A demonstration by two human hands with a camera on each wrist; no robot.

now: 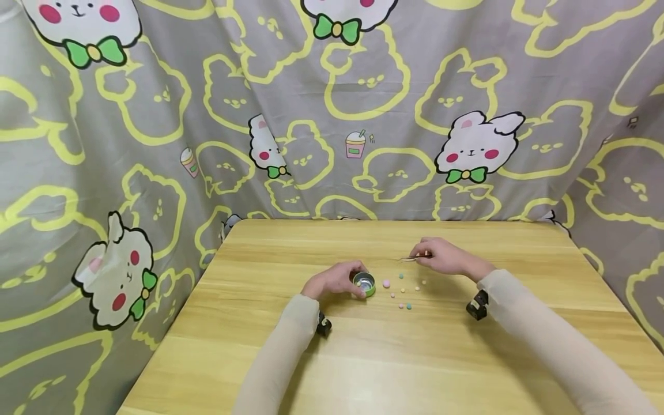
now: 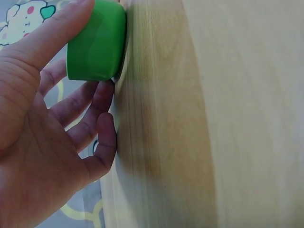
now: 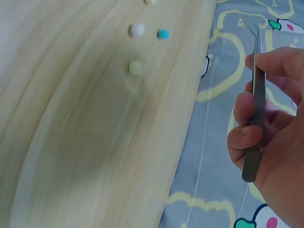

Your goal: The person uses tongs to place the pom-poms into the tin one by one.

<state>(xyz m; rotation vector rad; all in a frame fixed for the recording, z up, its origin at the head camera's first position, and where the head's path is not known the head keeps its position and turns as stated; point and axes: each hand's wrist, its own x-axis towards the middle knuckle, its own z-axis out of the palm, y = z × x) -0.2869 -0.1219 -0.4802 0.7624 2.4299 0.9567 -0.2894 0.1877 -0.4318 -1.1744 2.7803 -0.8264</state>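
Note:
A small round green tin (image 1: 371,293) with a silvery inside stands on the table, its open top facing up. My left hand (image 1: 339,278) grips it around the side, the thumb along its near wall; in the left wrist view the green wall (image 2: 97,45) shows between thumb and fingers. To the right, my right hand (image 1: 443,257) holds metal tweezers (image 3: 259,95) above the table, their thin tips pointing left in the head view, apart and with nothing between them. Several small balls lie between the hands, among them a larger pink ball (image 1: 386,283) and a teal ball (image 1: 408,306).
The wooden table (image 1: 384,363) reaches back to a grey curtain (image 1: 384,190) with yellow outlines and white cartoon animals, which also hangs at both sides. A dark wrist device (image 1: 478,305) sits under the right sleeve, and another (image 1: 324,325) under the left one.

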